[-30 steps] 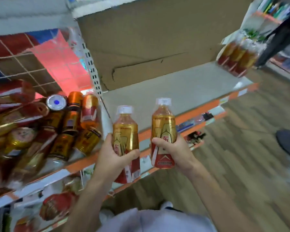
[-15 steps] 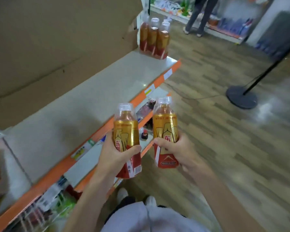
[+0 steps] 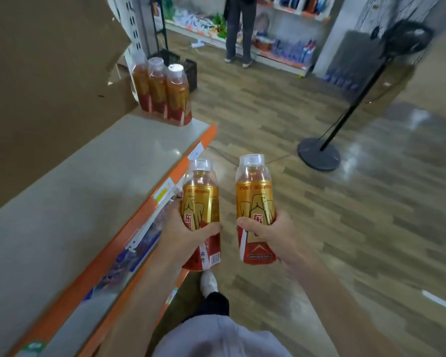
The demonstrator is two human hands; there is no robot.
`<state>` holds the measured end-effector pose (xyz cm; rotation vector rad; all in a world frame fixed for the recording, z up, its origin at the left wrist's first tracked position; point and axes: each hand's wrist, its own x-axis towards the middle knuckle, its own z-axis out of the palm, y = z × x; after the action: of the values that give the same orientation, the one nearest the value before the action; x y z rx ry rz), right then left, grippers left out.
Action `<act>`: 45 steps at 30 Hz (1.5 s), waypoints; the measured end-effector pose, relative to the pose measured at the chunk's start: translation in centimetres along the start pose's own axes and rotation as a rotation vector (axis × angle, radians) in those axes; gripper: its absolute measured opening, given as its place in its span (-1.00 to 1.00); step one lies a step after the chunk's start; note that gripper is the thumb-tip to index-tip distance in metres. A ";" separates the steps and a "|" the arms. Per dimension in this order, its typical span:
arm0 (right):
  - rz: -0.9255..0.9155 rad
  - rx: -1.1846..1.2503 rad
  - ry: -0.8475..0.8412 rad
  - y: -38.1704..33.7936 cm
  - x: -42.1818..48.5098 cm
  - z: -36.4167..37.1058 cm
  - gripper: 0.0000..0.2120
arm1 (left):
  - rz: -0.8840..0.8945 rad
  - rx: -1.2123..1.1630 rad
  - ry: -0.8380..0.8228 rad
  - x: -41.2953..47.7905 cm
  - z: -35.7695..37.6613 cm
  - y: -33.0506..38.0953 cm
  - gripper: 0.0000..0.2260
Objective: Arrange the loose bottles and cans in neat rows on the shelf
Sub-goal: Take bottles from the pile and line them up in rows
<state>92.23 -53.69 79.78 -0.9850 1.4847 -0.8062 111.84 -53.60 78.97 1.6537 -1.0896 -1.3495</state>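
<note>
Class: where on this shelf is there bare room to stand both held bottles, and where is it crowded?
Bare: the grey shelf top from the cardboard back to the orange edge. Crowded: only its far end, where three bottles stand together.

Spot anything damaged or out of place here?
Yes: the brown cardboard sheet behind the grey shelf is torn at its far end, a flap bent outward beside three upright amber bottles. The left gold-labelled bottle in the left hand and right gold-labelled bottle in the right hand look intact.
</note>
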 end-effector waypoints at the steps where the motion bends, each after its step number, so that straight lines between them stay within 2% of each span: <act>1: 0.000 -0.021 0.010 -0.7 1.7 -0.3 -0.61 | 0.004 0.006 -0.001 1.8 0.4 0.4 -0.31; 8: -0.050 -0.125 -0.022 -6.4 12.1 -2.2 -0.63 | 0.003 -0.065 0.028 11.1 1.6 4.7 -0.20; 11: -0.140 -0.228 -0.057 -9.1 15.9 -2.3 -0.56 | -0.031 -0.124 0.083 13.2 1.2 6.1 -0.34; 15: -0.326 -0.479 -0.124 -12.4 21.4 -2.0 -0.35 | -0.049 -0.184 0.219 15.3 0.7 7.1 -0.43; 19: -0.346 -0.477 -0.293 -15.4 27.8 -1.2 -0.44 | -0.060 -0.208 0.385 17.4 0.2 7.7 -0.56; 24: -0.424 -0.496 -0.405 -17.5 36.2 1.0 -0.11 | -0.040 -0.325 0.558 19.6 1.0 9.3 -0.59; 27: -0.459 -0.528 -0.501 -17.3 40.2 2.4 -0.02 | -0.022 -0.346 0.641 21.0 2.0 10.5 -0.52; 32: -0.429 -0.535 -0.616 -16.4 43.8 3.9 -0.26 | -0.021 -0.288 0.828 22.6 3.6 10.6 -0.51; 36: -0.443 -0.548 -0.677 -16.0 45.4 4.4 -0.14 | -0.059 -0.330 0.906 22.7 4.4 10.7 -0.51; 39: -0.437 -0.556 -0.705 -15.8 45.8 4.5 -0.20 | -0.070 -0.332 0.935 22.7 4.8 10.5 -0.49; 44: -0.477 -0.502 -0.707 -15.4 45.7 4.4 -0.54 | -0.093 -0.313 0.917 22.8 4.9 10.3 -0.47; 45: -0.479 -0.483 -0.705 -14.9 45.7 4.3 -0.56 | -0.091 -0.302 0.906 22.9 4.9 10.3 -0.47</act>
<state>97.39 -101.24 73.46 -1.8111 0.8340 -0.3406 107.45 -78.77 79.04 1.7882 -0.2631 -0.6145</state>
